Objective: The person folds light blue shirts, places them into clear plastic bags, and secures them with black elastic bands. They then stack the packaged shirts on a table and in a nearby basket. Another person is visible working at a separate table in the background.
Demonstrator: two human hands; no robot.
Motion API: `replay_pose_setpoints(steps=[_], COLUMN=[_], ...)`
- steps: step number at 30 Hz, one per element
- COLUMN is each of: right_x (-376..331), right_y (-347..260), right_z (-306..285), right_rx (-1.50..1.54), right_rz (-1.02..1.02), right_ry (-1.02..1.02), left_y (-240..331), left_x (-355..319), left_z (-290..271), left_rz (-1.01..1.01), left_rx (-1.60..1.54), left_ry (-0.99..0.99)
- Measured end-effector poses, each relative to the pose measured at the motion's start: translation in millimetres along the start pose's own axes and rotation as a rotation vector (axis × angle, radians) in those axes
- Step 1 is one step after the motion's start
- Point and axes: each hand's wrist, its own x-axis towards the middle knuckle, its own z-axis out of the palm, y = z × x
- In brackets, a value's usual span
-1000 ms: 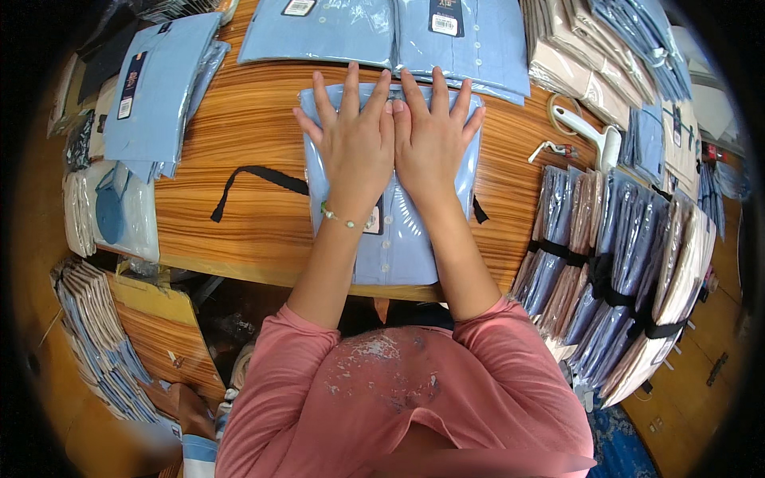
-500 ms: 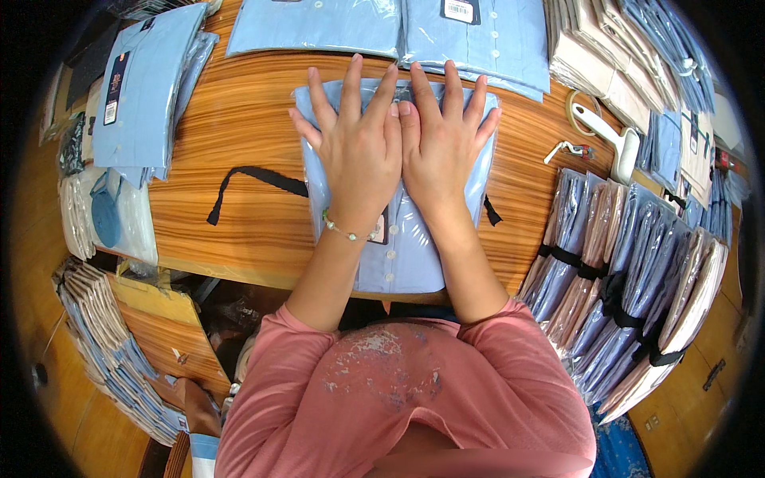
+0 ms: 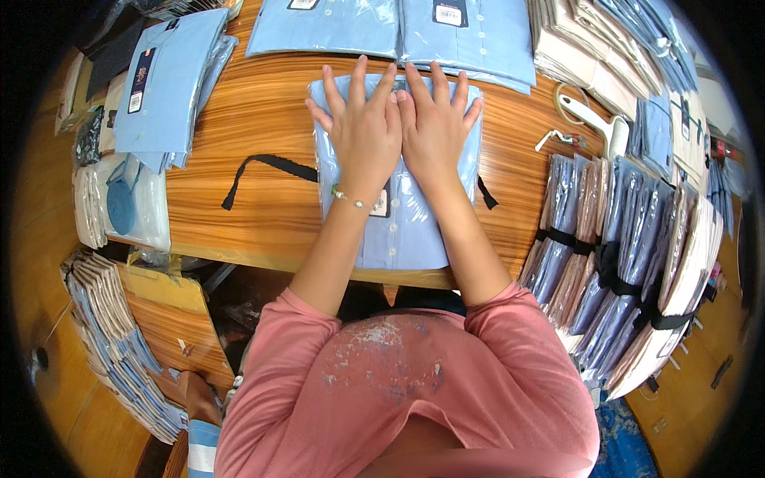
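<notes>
A brown wood-grained counter (image 3: 263,95) extends beneath a folded light-blue shirt in clear plastic (image 3: 418,231). On the shirt's upper half lie the bare left hand (image 3: 368,131) and bare right hand (image 3: 434,131), palms down — fingers (image 3: 358,80) spread apart. A black fabric strap (image 3: 287,165) shows at both sides of the shirt; a white plastic roller (image 3: 617,137) lies to its right.

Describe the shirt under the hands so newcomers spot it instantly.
Find the striped wooden table; at its near edge lies a plastic-wrapped blue shirt. The left hand and right hand rest on it. Unlike the shirts beyond, it has black strap ends either side.
</notes>
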Motion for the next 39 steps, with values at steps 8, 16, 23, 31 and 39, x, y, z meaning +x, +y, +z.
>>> replay_pose_setpoints(steps=[8, 16, 23, 31, 39], right_x=[-1.0, -1.8, 25.5, -47.1, -53.1], right_y=[0.8, 1.5, 29.0, 6.0, 7.6], right_z=[1.1, 2.1, -1.3, -27.7, -25.1], right_rx=[-0.04, -0.012, 0.359, 0.0, 0.038], right_rz=[0.011, 0.022, 0.128, -0.06, 0.003], right_ry=[0.015, 0.027, -0.031, 0.01, -0.039], left_y=[-2.8, -6.7, -21.0, -14.5, -13.1], left_x=[-1.6, -0.8, 5.5, -40.0, -46.1], left_z=[3.5, 5.1, -9.0, -30.3, -25.9], left_rz=[-0.02, -0.044, 0.028, -0.024, -0.02], left_rx=[-0.047, -0.071, -0.304, -0.06, -0.059], left_ry=[0.001, -0.003, 0.011, -0.147, -0.154])
